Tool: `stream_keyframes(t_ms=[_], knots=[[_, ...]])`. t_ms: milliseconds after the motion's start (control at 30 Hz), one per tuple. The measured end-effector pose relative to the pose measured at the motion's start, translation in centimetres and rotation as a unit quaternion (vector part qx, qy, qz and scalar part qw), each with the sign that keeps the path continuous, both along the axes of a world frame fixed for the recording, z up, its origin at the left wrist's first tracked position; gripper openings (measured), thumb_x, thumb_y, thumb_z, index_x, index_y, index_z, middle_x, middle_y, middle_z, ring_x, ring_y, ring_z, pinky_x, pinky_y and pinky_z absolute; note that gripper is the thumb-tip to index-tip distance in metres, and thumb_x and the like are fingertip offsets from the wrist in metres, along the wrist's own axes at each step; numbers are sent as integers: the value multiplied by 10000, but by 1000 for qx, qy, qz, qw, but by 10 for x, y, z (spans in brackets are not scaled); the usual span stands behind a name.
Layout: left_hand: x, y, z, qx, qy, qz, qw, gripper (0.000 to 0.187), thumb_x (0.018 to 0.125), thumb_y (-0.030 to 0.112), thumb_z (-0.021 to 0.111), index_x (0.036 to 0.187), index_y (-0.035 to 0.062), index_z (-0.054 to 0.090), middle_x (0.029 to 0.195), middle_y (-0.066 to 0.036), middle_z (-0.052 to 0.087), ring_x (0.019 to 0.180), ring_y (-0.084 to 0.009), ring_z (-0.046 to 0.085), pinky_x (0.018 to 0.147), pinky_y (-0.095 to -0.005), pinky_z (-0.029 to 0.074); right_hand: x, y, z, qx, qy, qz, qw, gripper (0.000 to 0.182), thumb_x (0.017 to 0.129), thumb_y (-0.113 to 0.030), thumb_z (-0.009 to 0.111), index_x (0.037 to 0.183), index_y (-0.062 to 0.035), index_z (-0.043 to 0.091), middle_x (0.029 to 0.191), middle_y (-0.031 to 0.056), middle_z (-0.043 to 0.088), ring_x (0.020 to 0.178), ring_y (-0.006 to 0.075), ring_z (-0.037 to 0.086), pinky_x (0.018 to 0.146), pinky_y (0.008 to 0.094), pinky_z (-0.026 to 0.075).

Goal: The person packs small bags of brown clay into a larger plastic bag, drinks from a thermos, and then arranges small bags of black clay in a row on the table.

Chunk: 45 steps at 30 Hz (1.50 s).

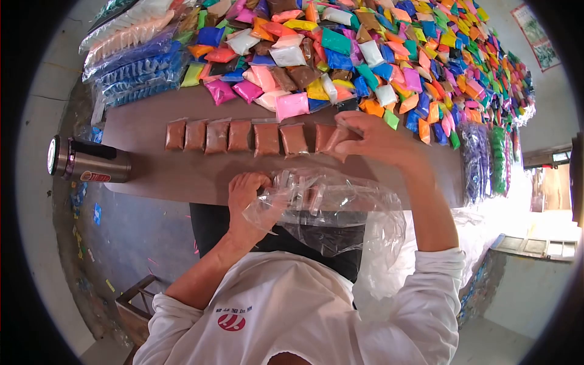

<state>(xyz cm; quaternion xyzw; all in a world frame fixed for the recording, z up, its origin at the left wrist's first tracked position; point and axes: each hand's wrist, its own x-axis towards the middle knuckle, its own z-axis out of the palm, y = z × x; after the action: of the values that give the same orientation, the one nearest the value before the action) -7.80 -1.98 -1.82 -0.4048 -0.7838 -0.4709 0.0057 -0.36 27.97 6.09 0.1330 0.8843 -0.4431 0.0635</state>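
A row of small brown packets [240,135] lies across the near part of the brown table [146,173]. At the row's right end, my right hand [371,139] pinches a brown packet [336,141] between thumb and fingers. My left hand [246,198] is closed on a clear plastic bag [359,198] at the table's near edge. The bag spreads to the right, below the row, and hangs over my lap. Something inside the bag beside my left fingers is too unclear to name.
Behind the row is a large heap of colourful packets [336,41]. Stacked bagged packets [140,73] stand at the back left, purple and green strips [477,161] at the right edge. A metal flask [91,159] lies at the left edge.
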Motion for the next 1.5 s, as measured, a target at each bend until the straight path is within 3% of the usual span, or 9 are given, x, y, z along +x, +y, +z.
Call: stream_keyframes(t_ms=[300,400,567,667,700,867,933,1100,1500], knots=[[2,-1,-3,-3,-3,2,1000,347,706,203,791,950,81,575,908,-82,608,898,-316,578,935,-442,408,-9,-19,-10,175,0,-16,984,581,682,-395,778,1078,0,621,1118,201,685,1041,327,674,889,398,504],[1,-2,-4,-6,8,-3,1000,359,701,199,795,956,85,569,899,-78,600,898,-315,576,938,-443,405,-1,-10,14,68,-120,2,990,497,689,-285,769,1075,-6,629,1050,175,711,994,285,699,885,346,517],[1,-2,-5,-7,3,-6,1000,369,710,233,792,958,85,562,891,-77,595,891,-314,570,935,-441,400,85,-11,60,-146,97,-303,937,272,794,-154,785,1012,-40,667,949,65,716,952,162,681,833,308,551],[0,-2,-6,-2,3,-6,1000,368,715,256,787,951,83,563,883,-79,596,882,-316,569,928,-439,395,161,-48,72,-423,184,-93,883,283,920,-229,714,1124,-41,660,1072,104,689,939,211,686,814,320,565],[0,-1,-5,1,6,-8,1000,368,717,263,786,948,83,563,879,-79,596,879,-317,569,925,-438,393,166,-37,75,-491,63,198,846,333,904,-228,733,1167,-39,655,1119,125,683,963,246,688,815,344,565],[1,4,-6,-7,12,-4,1000,339,714,254,783,905,81,562,864,-82,600,866,-314,573,914,-434,389,170,-119,97,-313,-6,242,918,470,756,-121,853,1164,-22,641,1041,140,709,912,241,734,692,309,582],[1,6,-5,-6,7,-4,1000,329,710,245,780,893,81,561,864,-83,604,863,-311,575,914,-435,389,161,-154,87,-348,-85,-4,934,492,725,-102,872,1137,-2,622,1024,118,708,940,200,732,687,286,575],[2,5,3,-11,-27,6,1000,321,695,230,778,880,82,562,871,-81,610,867,-305,577,921,-436,389,112,-168,42,86,196,-270,939,464,784,-68,768,1189,30,563,1021,136,712,901,284,724,761,364,576],[3,7,-3,-3,-6,13,1000,339,696,234,786,906,77,572,871,-91,606,871,-317,566,913,-435,393,89,-131,-23,230,34,-175,957,740,815,-216,750,1432,36,430,1238,273,614,1075,405,636,899,449,519]])
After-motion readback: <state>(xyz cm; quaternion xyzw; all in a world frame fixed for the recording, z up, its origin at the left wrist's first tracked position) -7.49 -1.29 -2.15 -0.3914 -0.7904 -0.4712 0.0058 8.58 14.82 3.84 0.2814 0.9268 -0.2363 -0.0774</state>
